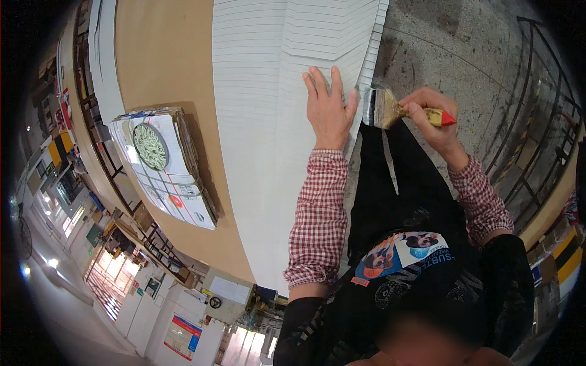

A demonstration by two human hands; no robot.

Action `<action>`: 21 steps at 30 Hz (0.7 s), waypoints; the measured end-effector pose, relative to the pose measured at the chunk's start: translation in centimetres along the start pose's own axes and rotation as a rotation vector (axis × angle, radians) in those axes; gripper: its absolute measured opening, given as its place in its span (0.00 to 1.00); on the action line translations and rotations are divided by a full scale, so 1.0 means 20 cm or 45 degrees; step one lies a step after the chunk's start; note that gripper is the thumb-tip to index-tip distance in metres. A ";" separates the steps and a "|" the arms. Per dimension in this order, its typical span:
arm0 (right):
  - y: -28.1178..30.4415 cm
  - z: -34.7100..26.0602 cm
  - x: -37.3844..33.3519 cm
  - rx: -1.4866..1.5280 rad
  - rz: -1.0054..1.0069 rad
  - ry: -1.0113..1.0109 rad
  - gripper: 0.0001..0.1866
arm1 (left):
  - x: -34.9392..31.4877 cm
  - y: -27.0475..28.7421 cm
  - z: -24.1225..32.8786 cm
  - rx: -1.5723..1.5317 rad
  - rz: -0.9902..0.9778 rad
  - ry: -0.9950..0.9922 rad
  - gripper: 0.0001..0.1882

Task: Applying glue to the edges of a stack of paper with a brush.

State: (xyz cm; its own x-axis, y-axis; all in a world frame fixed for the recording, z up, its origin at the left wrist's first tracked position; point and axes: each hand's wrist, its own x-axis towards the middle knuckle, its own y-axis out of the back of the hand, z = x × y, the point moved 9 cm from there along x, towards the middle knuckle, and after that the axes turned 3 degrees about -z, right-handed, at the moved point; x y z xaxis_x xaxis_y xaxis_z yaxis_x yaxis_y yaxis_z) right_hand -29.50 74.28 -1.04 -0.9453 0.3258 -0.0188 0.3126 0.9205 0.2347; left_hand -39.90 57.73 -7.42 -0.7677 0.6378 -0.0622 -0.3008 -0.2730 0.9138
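**Brush [386, 110] beside the fanned white sheets [250, 91]**

In the head view, I see the left hand [329, 116] flat on the sheets, fingers spread, on the bench [162, 49]. The right hand [434, 122] grips the brush's handle, bristles at their stepped right edge. I'd worry that uneven pressure from the left palm could slide the sheets out of step; if the bristles are wet, which I can't tell, drips could reach the black trousers [421, 177] just below. The left thumb sits close in the brush's way. Leftward lies a tied bundle [186, 195]; rightward, a dark metal frame [531, 67].
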 end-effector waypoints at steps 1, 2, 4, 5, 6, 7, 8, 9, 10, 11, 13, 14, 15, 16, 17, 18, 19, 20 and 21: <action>0.01 0.00 -0.01 0.004 0.001 0.004 0.08 | -0.04 -0.01 0.00 0.006 0.002 0.000 0.30; 0.05 -0.01 -0.01 0.009 0.056 0.026 0.08 | -0.11 -0.02 -0.01 0.071 -0.020 0.075 0.33; 0.13 -0.03 0.00 -0.032 0.156 0.119 0.08 | -0.27 -0.05 -0.03 0.140 -0.044 0.138 0.37; 0.13 -0.03 0.02 -0.023 0.162 0.122 0.08 | -0.36 -0.07 -0.06 0.163 -0.073 0.175 0.39; 0.15 -0.04 0.04 -0.067 0.183 0.142 0.09 | -0.39 -0.06 -0.07 0.178 -0.107 0.208 0.40; 0.15 -0.04 0.05 -0.113 0.206 0.162 0.09 | -0.39 -0.06 -0.08 0.180 -0.112 0.200 0.40; 0.15 -0.02 0.07 -0.112 0.220 0.163 0.08 | -0.39 -0.06 -0.07 0.153 -0.100 0.159 0.39; 0.14 0.00 0.08 -0.109 0.225 0.159 0.08 | -0.39 -0.05 -0.06 0.127 -0.090 0.124 0.38; 0.13 0.01 0.08 -0.109 0.239 0.156 0.08 | -0.38 -0.04 -0.07 0.129 -0.095 0.118 0.38; 0.12 0.02 0.06 -0.110 0.255 0.154 0.08 | -0.37 -0.03 -0.06 0.127 -0.090 0.076 0.37; 0.04 0.02 0.00 -0.106 0.207 0.147 0.08 | -0.36 -0.01 -0.07 0.129 -0.084 0.032 0.35; 0.00 0.01 -0.04 -0.106 0.155 0.141 0.08 | -0.36 0.00 -0.08 0.136 -0.079 0.018 0.32; -0.02 0.01 -0.08 -0.110 0.159 0.139 0.08 | -0.36 0.00 -0.07 0.139 -0.074 0.003 0.30; -0.05 -0.01 -0.12 -0.092 0.121 0.149 0.08 | -0.35 0.00 -0.08 0.135 -0.076 -0.001 0.30; -0.07 -0.02 -0.15 -0.075 0.083 0.159 0.08 | -0.35 0.00 -0.08 0.116 -0.087 -0.006 0.30; -0.07 -0.04 -0.16 -0.069 0.078 0.148 0.08 | -0.35 0.00 -0.08 0.100 -0.098 -0.011 0.29; -0.06 -0.05 -0.15 -0.070 0.079 0.146 0.08 | -0.35 0.01 -0.09 0.099 -0.099 -0.013 0.29; -0.03 -0.07 -0.14 -0.101 0.128 0.166 0.08 | -0.35 0.01 -0.09 0.105 -0.090 -0.023 0.29; 0.01 -0.08 -0.12 -0.136 0.178 0.187 0.08 | -0.34 0.01 -0.08 0.107 -0.080 -0.036 0.28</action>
State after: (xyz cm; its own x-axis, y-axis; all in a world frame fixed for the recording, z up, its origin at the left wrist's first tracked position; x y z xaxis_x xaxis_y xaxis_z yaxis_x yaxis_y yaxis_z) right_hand -27.40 73.35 0.60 -0.8995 0.4063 0.1606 0.4369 0.8380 0.3269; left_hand -35.59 52.13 -7.43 -0.7324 0.6720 -0.1099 -0.2979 -0.1712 0.9391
